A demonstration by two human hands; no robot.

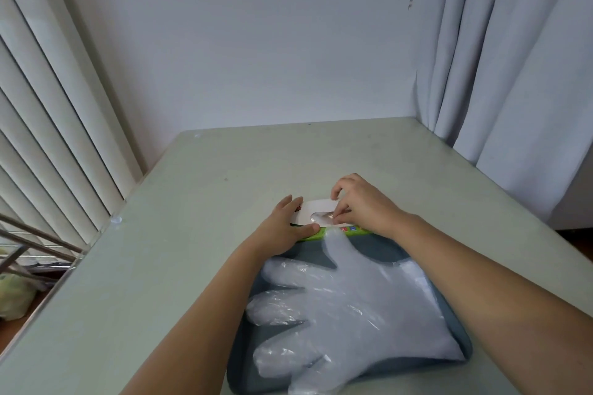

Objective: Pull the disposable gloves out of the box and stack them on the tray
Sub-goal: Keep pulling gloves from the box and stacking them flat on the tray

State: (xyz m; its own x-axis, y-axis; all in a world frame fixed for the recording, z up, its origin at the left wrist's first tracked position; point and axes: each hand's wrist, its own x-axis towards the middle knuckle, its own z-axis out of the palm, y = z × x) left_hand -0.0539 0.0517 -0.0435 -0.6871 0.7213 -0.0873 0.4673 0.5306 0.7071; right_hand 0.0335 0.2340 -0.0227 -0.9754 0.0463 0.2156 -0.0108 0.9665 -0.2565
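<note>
A flat glove box (316, 207) with a white top and green front edge lies on the table just beyond a dark grey tray (382, 248). A stack of clear plastic gloves (346, 305) lies spread on the tray, fingers pointing left. My left hand (285, 224) holds the box's left end, thumb along its green front edge. My right hand (356, 202) is at the oval opening, thumb and fingertips pinching the clear glove (319, 218) that shows in it.
The pale green table (199, 234) stands against a white wall. Vertical blinds (48, 112) hang at the left, a curtain (513, 58) at the right. A metal rack (35, 247) stands off the table's left edge.
</note>
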